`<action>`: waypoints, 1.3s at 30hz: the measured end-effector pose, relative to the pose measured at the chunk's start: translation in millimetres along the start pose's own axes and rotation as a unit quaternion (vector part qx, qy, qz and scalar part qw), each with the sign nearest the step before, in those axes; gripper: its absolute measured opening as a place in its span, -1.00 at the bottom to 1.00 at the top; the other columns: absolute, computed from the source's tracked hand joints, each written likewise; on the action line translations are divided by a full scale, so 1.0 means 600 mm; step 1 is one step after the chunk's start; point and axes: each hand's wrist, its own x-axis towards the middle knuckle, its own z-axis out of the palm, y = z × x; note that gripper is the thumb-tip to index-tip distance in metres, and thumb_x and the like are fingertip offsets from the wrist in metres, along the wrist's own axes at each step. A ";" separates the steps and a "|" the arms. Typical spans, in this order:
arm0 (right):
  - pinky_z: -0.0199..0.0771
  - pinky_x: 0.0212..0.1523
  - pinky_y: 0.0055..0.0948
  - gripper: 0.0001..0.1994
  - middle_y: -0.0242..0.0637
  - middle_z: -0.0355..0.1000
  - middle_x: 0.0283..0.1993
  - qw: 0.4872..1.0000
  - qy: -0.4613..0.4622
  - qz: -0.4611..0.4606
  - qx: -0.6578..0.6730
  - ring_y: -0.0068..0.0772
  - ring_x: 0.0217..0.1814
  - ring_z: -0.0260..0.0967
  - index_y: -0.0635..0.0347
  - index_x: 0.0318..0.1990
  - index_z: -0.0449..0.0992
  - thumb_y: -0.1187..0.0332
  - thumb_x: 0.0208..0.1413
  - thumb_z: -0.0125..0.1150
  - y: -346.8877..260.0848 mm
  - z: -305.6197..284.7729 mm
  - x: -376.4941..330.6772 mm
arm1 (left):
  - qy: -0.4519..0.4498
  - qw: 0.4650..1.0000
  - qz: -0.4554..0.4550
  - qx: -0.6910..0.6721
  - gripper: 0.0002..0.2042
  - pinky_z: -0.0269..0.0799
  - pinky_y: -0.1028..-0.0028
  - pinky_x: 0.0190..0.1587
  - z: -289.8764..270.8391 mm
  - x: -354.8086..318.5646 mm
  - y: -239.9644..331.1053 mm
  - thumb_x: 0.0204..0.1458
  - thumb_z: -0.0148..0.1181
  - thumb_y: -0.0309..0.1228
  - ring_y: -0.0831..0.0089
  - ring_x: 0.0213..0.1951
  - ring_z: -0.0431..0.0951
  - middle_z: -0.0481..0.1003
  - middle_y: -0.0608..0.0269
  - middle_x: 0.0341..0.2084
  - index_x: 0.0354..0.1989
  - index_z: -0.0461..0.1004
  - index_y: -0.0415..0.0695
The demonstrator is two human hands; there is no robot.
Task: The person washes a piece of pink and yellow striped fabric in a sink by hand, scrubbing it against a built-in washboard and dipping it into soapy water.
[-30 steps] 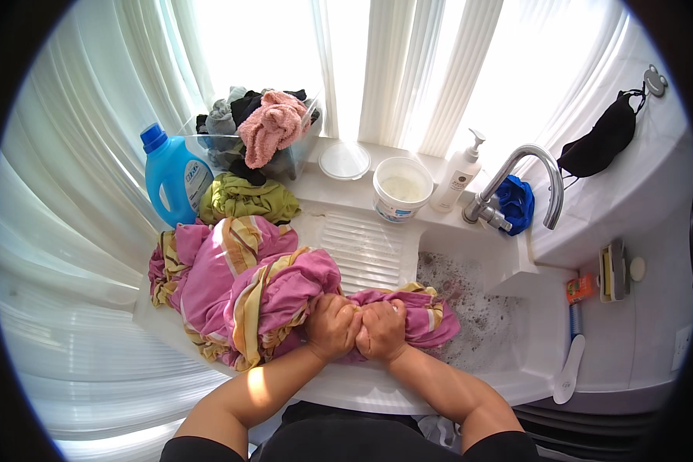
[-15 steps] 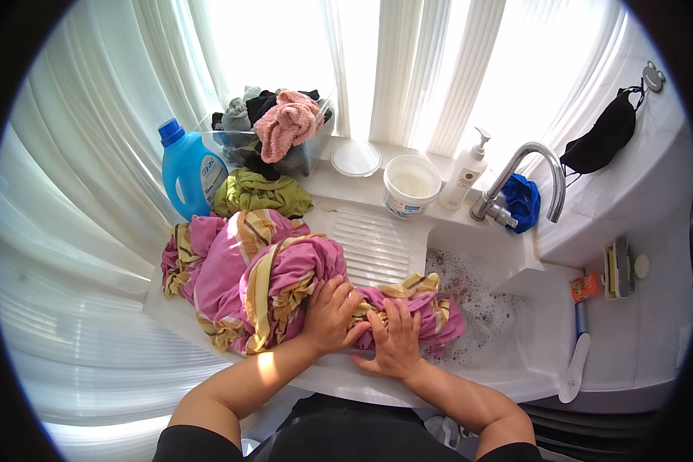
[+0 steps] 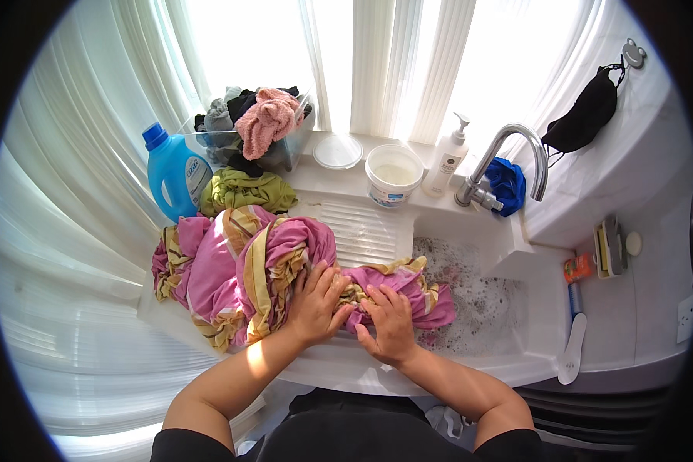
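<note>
A person leans over a white laundry sink [image 3: 516, 362], seen from above. Both hands press on a wet pink cloth with yellow stripes [image 3: 269, 262], which lies across the ribbed washboard ledge [image 3: 362, 231] and trails into the soapy basin.

Compared with a second ago, when the two hands were bunched tightly together in fists on the cloth, they have now come apart and flattened. The left hand [image 3: 316, 304] lies with fingers spread and curled over a fold of the cloth; the right hand [image 3: 389, 323] rests palm down, fingers open, on the twisted part beside it. The cloth has spread a little wider toward the basin, so the scrubbing looks to be in its pushing-out stroke.

Behind stand a blue detergent bottle [image 3: 173, 173], a green garment [image 3: 246, 191], a clear tub of laundry [image 3: 254, 131], a white bucket [image 3: 393, 175], a pump bottle [image 3: 448, 158] and a curved tap [image 3: 508, 154].

The palms and whatever lies under the cloth are hidden. Foam hides the basin's floor, and the bright window washes out the curtains.
</note>
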 end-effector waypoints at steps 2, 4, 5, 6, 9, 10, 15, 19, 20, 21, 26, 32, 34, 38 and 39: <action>0.15 0.12 -0.02 -0.67 -0.22 0.46 -0.02 0.995 0.050 -0.062 -0.061 -0.17 0.11 0.33 0.15 -0.15 0.48 0.15 0.00 0.18 -0.004 0.032 -0.024 | 0.056 0.998 0.020 0.020 -0.55 0.00 -0.09 0.23 0.030 -0.058 0.005 0.06 0.15 -0.08 0.03 0.24 0.24 0.38 0.15 0.09 0.06 0.41 -0.08; 0.26 -0.05 -0.12 -0.80 -0.26 0.49 -0.19 0.996 -0.022 -0.022 -0.078 -0.17 -0.07 0.40 0.09 -0.29 0.46 0.19 0.04 0.13 0.035 0.063 0.030 | 0.101 0.995 -0.007 0.008 -0.71 0.22 0.02 0.04 0.077 -0.007 -0.015 0.09 0.11 -0.20 0.01 0.01 0.36 0.45 0.05 -0.12 -0.16 0.42 -0.16; 0.29 -0.09 -0.13 -0.83 -0.21 0.48 -0.25 0.996 -0.033 0.060 -0.058 -0.09 -0.15 0.40 0.11 -0.33 0.44 0.23 0.08 0.09 0.057 0.075 0.078 | 0.088 0.993 -0.059 -0.045 -0.78 0.28 0.06 -0.04 0.096 0.047 -0.034 0.09 0.09 -0.25 0.01 -0.09 0.39 0.48 0.01 -0.21 -0.25 0.43 -0.17; 0.32 -0.13 -0.14 -0.84 -0.16 0.46 -0.31 0.989 -0.040 0.141 -0.036 -0.01 -0.23 0.40 0.13 -0.38 0.41 0.26 0.12 0.05 0.077 0.083 0.127 | 0.070 0.992 -0.107 0.017 -0.83 0.31 0.11 -0.16 0.092 0.101 -0.036 0.11 0.06 -0.34 0.01 -0.30 0.41 0.49 -0.03 -0.42 -0.43 0.43 -0.18; 0.35 -0.05 -0.07 -0.82 -0.10 0.48 -0.23 0.968 -0.031 0.249 0.026 0.02 -0.13 0.39 0.20 -0.27 0.45 0.27 0.17 0.05 0.122 0.097 0.175 | 0.015 0.980 -0.137 0.146 -0.74 0.34 0.03 -0.24 0.089 0.172 -0.043 0.14 0.06 -0.29 0.02 -0.39 0.53 0.53 0.07 -0.57 -0.54 0.50 -0.13; 0.34 -0.01 -0.07 -0.80 -0.09 0.48 -0.21 0.973 0.002 0.232 0.013 0.01 -0.09 0.39 0.21 -0.23 0.46 0.26 0.18 0.06 0.123 0.098 0.173 | -0.016 0.974 -0.158 0.160 -0.73 0.34 0.02 -0.23 0.091 0.179 -0.045 0.13 0.07 -0.26 0.03 -0.41 0.54 0.55 0.08 -0.57 -0.54 0.52 -0.11; 0.14 0.28 -0.08 -0.55 -0.06 0.40 0.10 0.985 0.019 0.129 0.112 0.03 0.24 0.23 0.14 0.11 0.42 0.11 0.13 0.18 0.120 0.037 0.097 | -0.126 0.979 -0.128 0.092 -0.61 0.34 -0.06 0.02 0.076 0.183 -0.057 0.15 0.03 -0.11 -0.05 -0.22 0.58 0.59 -0.03 -0.51 -0.45 0.60 -0.17; -0.20 0.41 0.06 -0.39 -0.02 0.19 0.31 0.963 0.038 0.255 -0.080 -0.02 0.44 -0.04 0.14 0.22 0.33 -0.07 0.14 0.13 0.178 -0.023 0.003 | 0.019 0.991 -0.098 0.095 -0.46 0.15 -0.11 0.18 0.038 0.187 -0.074 0.11 0.04 0.11 -0.04 -0.01 0.50 0.59 -0.09 -0.30 -0.38 0.62 -0.20; -0.20 0.43 0.02 -0.30 0.02 0.13 0.35 0.918 0.024 0.392 -0.047 -0.01 0.46 -0.05 0.16 0.28 0.25 -0.12 0.11 0.15 0.220 -0.032 -0.025 | 0.114 0.985 -0.053 0.114 -0.44 0.10 -0.12 0.22 0.039 0.182 -0.086 0.11 0.03 0.14 -0.02 0.03 0.48 0.58 -0.10 -0.24 -0.37 0.62 -0.20; -0.19 0.45 -0.02 -0.20 0.05 0.08 0.39 0.853 0.009 0.521 -0.012 -0.01 0.48 -0.07 0.17 0.35 0.17 -0.17 0.09 0.17 0.248 -0.038 -0.044 | 0.029 0.983 -0.082 0.162 -0.42 -0.07 -0.16 0.30 0.024 0.167 -0.102 0.08 0.05 0.18 0.05 0.07 0.43 0.55 -0.07 -0.18 -0.33 0.63 -0.18; -0.05 0.43 -0.14 0.12 0.06 -0.17 0.51 0.619 0.008 0.695 0.366 -0.06 0.52 -0.12 0.31 0.46 -0.17 -0.30 -0.04 0.24 0.231 -0.057 -0.052 | -0.036 0.988 -0.012 0.150 -0.60 -0.06 -0.30 0.25 -0.132 0.099 -0.127 0.00 0.24 0.02 0.12 -0.22 0.47 0.47 0.15 -0.50 -0.54 0.50 -0.12; 0.53 -0.09 -0.21 -0.39 -0.02 0.45 0.01 0.612 0.061 0.677 0.404 -0.17 -0.04 0.48 0.34 0.09 0.42 0.14 -0.07 0.42 0.265 0.038 -0.078 | -0.150 0.948 -0.151 0.238 -0.49 -0.02 -0.33 0.21 -0.159 0.090 -0.137 0.01 0.15 0.15 0.13 -0.16 0.51 0.60 0.18 -0.35 -0.49 0.59 -0.13; 0.56 -0.27 -0.30 -0.65 -0.14 0.49 -0.14 0.598 0.135 0.667 0.423 -0.25 -0.20 0.51 0.31 -0.07 0.45 0.33 0.01 0.31 0.275 0.075 -0.098 | -0.169 0.938 -0.118 0.279 -0.48 -0.06 -0.35 0.24 -0.142 0.096 -0.119 0.01 0.16 0.14 0.14 -0.15 0.53 0.60 0.14 -0.35 -0.36 0.65 -0.16; 0.57 -0.33 -0.29 -0.86 -0.21 0.47 -0.29 0.586 0.226 0.629 0.458 -0.30 -0.31 0.50 0.31 -0.26 0.47 0.55 -0.02 0.18 0.220 -0.037 -0.013 | -0.167 0.948 -0.155 0.223 -0.45 -0.10 -0.35 0.26 -0.124 0.130 -0.103 -0.04 0.19 0.15 0.10 -0.05 0.51 0.58 0.11 -0.26 -0.17 0.59 -0.14; 0.59 -0.27 -0.28 -0.86 -0.18 0.47 -0.25 0.597 0.237 0.613 0.460 -0.30 -0.28 0.51 0.29 -0.25 0.46 0.57 0.00 0.14 0.182 -0.081 0.027 | -0.135 0.960 -0.154 0.189 -0.43 -0.11 -0.35 0.27 -0.114 0.138 -0.097 -0.05 0.19 0.16 0.08 -0.02 0.50 0.58 0.10 -0.24 -0.13 0.58 -0.13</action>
